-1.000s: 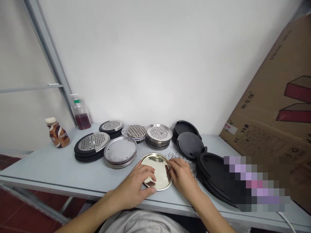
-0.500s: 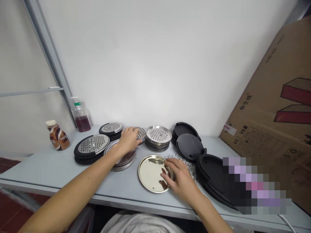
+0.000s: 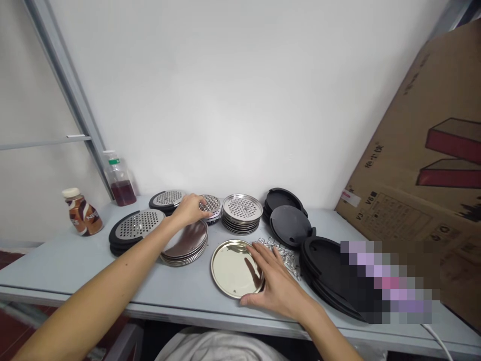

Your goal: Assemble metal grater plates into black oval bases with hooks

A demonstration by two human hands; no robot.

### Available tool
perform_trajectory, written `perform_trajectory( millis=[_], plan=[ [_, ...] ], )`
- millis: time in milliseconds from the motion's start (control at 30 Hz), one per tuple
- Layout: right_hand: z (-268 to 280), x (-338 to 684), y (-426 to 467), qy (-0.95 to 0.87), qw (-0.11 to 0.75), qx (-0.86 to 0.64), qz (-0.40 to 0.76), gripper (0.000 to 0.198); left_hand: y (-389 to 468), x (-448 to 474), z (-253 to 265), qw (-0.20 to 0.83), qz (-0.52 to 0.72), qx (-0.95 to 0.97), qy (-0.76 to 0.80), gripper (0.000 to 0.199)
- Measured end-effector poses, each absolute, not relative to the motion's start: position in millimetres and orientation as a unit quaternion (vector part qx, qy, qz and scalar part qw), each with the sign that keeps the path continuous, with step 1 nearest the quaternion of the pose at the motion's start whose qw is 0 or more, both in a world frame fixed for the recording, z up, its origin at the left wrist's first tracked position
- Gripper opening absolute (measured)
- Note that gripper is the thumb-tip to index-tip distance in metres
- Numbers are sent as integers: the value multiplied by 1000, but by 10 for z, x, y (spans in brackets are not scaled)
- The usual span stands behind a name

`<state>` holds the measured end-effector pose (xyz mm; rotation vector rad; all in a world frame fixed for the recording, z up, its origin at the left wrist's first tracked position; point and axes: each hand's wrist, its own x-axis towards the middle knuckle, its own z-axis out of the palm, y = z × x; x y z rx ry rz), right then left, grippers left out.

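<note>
A shiny gold-toned round metal plate with a raised rim lies flat on the table in front of me. My right hand grips its right side, thumb at the near rim and fingers at the far rim. Farther back, my left hand has its thumb and fingers at the left edge of a small round grater disc on a low stack. Just in front of that hand sits a stack of smooth round metal plates, partly covered by my forearm.
Perforated grater discs in black holders stand at the left, near a brown bottle and a pump bottle. A stack of grater discs, small metal clips and black round trays lie rightward. A large carton leans at right.
My right hand has moved from hovering over the gold-toned plate to gripping its right rim. My left hand has shifted slightly, uncovering more of the small grater disc. The view has moved a little.
</note>
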<state>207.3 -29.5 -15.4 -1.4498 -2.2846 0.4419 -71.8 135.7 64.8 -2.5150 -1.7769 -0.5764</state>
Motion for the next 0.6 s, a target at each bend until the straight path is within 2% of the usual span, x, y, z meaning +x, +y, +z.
perform_trajectory(
  millis=[233, 400, 600],
  plan=[
    [-136, 2112, -283, -821, 208, -506, 163, 137, 543, -723, 842, -2, -266, -811, -520, 38],
    [-210, 2161, -261, -820, 224, -499, 170, 140, -41, -432, 491, -118, -278, -851, -430, 40],
    [-241, 2170, -256, -820, 224, -498, 173, 136, -58, -246, 136, -198, -259, -852, -411, 45]
  ],
)
